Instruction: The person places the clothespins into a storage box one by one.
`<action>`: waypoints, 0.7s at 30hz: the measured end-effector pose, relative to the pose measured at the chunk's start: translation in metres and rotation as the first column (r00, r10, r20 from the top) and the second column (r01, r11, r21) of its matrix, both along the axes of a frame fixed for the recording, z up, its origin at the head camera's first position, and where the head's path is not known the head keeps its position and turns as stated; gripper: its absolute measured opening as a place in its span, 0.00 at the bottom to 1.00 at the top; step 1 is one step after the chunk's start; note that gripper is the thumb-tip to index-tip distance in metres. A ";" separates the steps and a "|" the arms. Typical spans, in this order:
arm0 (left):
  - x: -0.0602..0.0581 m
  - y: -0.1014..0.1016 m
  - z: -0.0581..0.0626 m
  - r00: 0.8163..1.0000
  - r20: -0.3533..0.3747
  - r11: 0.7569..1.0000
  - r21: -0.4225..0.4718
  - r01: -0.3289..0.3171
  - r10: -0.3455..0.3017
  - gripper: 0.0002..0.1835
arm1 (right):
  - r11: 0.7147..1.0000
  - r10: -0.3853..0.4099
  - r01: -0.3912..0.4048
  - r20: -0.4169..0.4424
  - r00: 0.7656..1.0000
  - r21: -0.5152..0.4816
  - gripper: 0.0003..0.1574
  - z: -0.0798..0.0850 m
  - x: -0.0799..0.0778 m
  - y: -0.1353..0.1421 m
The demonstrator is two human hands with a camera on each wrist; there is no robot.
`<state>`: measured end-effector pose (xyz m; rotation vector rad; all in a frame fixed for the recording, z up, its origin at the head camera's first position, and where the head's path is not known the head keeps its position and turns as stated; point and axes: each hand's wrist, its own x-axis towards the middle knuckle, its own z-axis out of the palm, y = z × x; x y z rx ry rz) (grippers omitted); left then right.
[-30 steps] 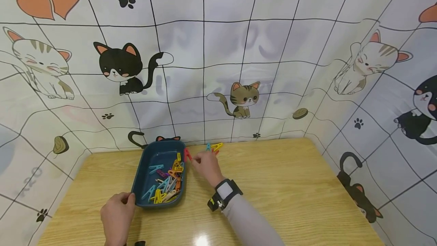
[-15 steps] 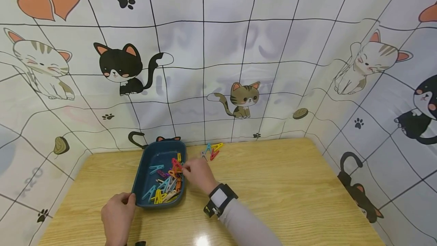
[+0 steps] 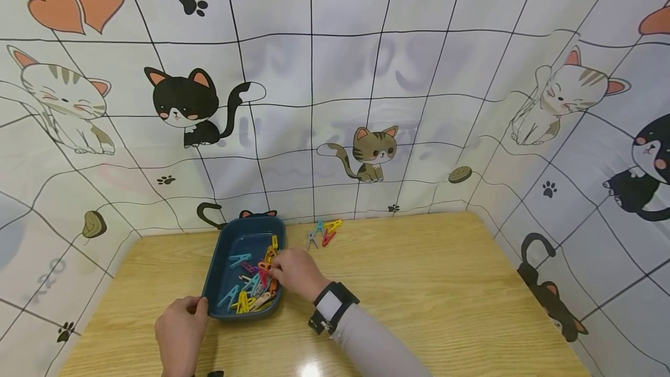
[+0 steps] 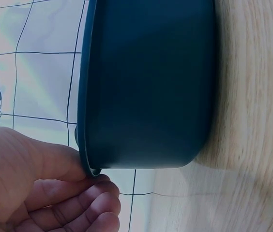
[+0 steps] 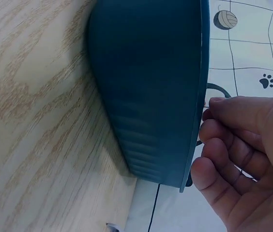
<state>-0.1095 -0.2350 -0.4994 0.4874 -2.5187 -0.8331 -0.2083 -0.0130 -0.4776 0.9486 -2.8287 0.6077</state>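
A dark blue plastic bin (image 3: 214, 266) stands on the table, holding several clothespins (image 3: 256, 290) in yellow, orange, light blue, purple and wood. My left hand (image 3: 181, 330) pinches its near left corner; in the left wrist view the thumb lies over the rim (image 4: 84, 96) with the fingers curled beneath. Over the bin's right side, my right hand (image 3: 299, 273) pinches a red clothespin (image 3: 263, 275) low among the others. From the right wrist, the bin's wall (image 5: 151, 87) hides most of that clothespin, and thumb and index fingertips meet just beyond the rim.
Past the right hand, a small group of loose clothespins lies near the table's back edge: grey (image 3: 312, 240), light blue (image 3: 319, 227), yellow (image 3: 332, 226) and red (image 3: 328, 238). A cat-print cloth (image 3: 335, 74) hangs behind the wooden table (image 3: 419, 284).
My right hand has brought the red clothespin from beyond the bin's right rim leftward and down into the bin. The left hand keeps its hold on the corner.
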 end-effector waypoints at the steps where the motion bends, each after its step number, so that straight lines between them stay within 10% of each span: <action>1: 0.000 0.000 -0.001 1.000 0.001 1.000 0.001 -0.001 0.001 0.08 | 1.000 -0.001 0.001 0.003 1.000 -0.011 0.11 -0.001 0.000 0.000; 21: 0.001 0.000 -0.002 0.999 -0.043 1.000 -0.015 0.012 -0.013 0.07 | 0.922 -0.149 0.124 -0.042 0.988 -0.366 0.04 -0.029 -0.019 0.041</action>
